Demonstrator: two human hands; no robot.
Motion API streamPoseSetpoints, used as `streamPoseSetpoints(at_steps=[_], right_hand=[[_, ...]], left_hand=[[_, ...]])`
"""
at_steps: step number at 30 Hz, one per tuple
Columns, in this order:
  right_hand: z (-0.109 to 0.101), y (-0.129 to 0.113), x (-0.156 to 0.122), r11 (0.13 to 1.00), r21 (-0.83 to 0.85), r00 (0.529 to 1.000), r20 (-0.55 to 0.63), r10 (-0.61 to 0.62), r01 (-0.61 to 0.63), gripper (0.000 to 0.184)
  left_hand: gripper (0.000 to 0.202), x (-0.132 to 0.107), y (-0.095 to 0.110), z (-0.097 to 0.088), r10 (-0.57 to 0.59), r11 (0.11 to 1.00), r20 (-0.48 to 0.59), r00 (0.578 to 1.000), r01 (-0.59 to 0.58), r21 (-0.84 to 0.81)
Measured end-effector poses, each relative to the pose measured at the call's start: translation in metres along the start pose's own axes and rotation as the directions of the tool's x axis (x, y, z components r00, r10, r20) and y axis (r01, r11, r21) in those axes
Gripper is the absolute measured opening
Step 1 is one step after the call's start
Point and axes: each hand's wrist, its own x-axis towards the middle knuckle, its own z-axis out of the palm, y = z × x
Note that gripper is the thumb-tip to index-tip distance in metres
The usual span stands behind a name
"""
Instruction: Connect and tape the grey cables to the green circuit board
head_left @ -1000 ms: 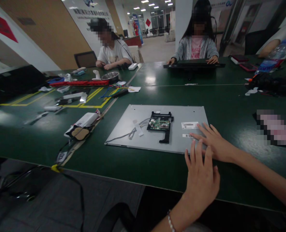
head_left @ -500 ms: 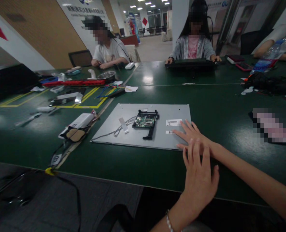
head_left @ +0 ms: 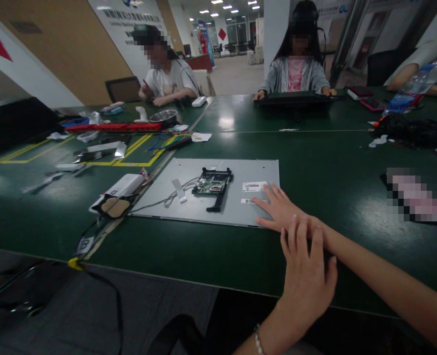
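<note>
A flat grey metal panel point(head_left: 174, 212) lies on the green table. Fixed on it is a black bracket holding a circuit board point(head_left: 209, 185), with thin grey cables point(head_left: 166, 197) running left under a strip of tape point(head_left: 179, 191). My right hand point(head_left: 279, 207) rests with spread fingers on the panel's right side, by two white labels point(head_left: 254, 187). My left hand point(head_left: 309, 261), a beaded bracelet at its wrist, holds nothing. Its fingers are apart and overlap the right wrist in view; whether they touch it is unclear.
Against the panel's left corner sits a white-and-black package point(head_left: 118, 192) with cables trailing over the table edge. A phone point(head_left: 414, 197) lies right. A plastic bottle point(head_left: 406, 93) and black bag point(head_left: 406, 128) are at the far right. Two people point(head_left: 295, 74) sit across the table.
The panel has slid a little to the left, and my right hand has moved left with it. My left hand stays nearly in place.
</note>
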Motion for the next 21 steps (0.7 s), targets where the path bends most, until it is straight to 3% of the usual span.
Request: streamPoseSetpoints(at_steps=[5,8,11,15,18,21], right_hand=[[0.006,-0.002,0.001,1.000,0.012,1.000,-0.020,0.017,-0.017,0.068],[0.010,0.000,-0.001,1.000,0.015,0.999,-0.032,0.018,-0.018,0.062],[0.008,-0.001,-0.004,1.000,0.022,0.999,-0.041,0.007,-0.006,0.062],[-0.001,-0.007,-0.006,0.997,0.067,0.999,-0.044,0.027,-0.024,0.063],[-0.005,-0.009,-0.007,0.995,0.090,0.999,-0.027,0.038,-0.035,0.064],[-0.005,-0.008,-0.007,0.994,0.105,0.999,-0.018,0.038,-0.036,0.065]], left_hand=[[0.053,-0.003,-0.002,-0.009,0.028,0.999,-0.052,0.998,-0.026,0.024],[0.054,0.006,-0.023,-0.030,0.025,0.995,-0.082,0.996,-0.017,0.094],[0.058,0.028,-0.063,-0.057,-0.053,0.967,-0.107,0.993,0.078,0.242],[0.057,0.057,-0.128,-0.089,-0.175,0.850,-0.098,0.980,0.201,0.487],[0.059,0.069,-0.168,-0.102,-0.230,0.759,-0.077,0.970,0.228,0.609],[0.057,0.077,-0.197,-0.109,-0.302,0.711,-0.040,0.952,0.253,0.656]])
